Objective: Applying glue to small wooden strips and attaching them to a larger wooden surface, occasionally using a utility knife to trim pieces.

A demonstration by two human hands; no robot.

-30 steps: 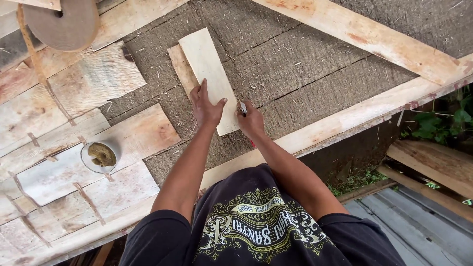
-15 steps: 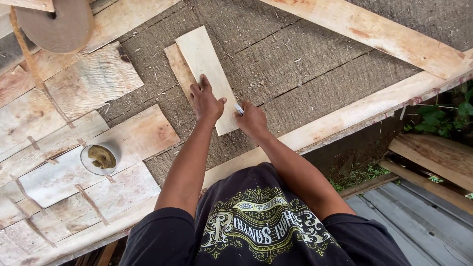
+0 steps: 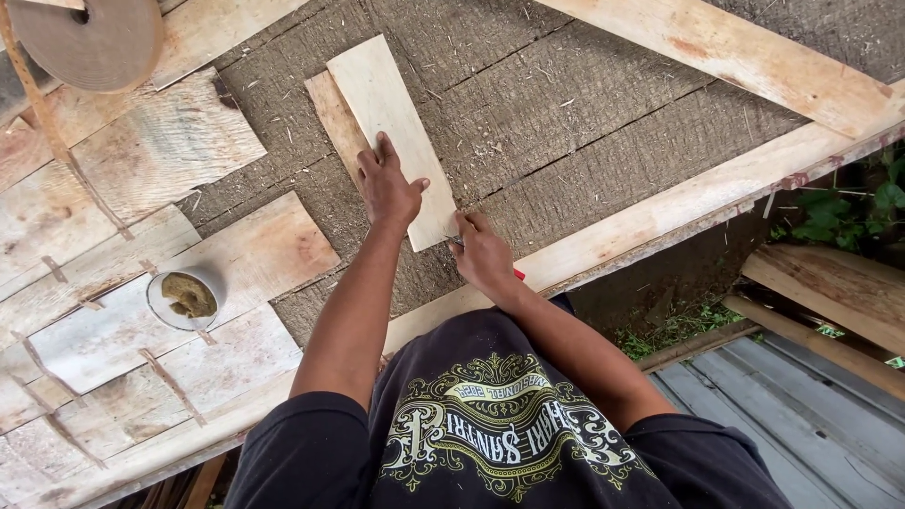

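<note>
A pale thin wood strip [image 3: 386, 104] lies on a second, browner strip [image 3: 332, 118] on the grey woven mat [image 3: 584, 113]. My left hand [image 3: 386, 187] presses flat on the pale strip, fingers spread. My right hand [image 3: 483, 254] sits at the strip's near right corner, closed around a small tool with a red handle [image 3: 518, 274]; its tip touches the strip's edge and is mostly hidden by the fingers.
A long plank [image 3: 660, 221] runs across in front of me and another plank [image 3: 745, 61] crosses the top right. Patched veneer sheets [image 3: 141, 160] lie at left with a small cup of brown paste [image 3: 184, 300]. A tape roll [image 3: 90, 38] sits top left.
My left hand has slid slightly up the pale strip. My right hand has shifted a little along the strip's near right edge. The strips stay put.
</note>
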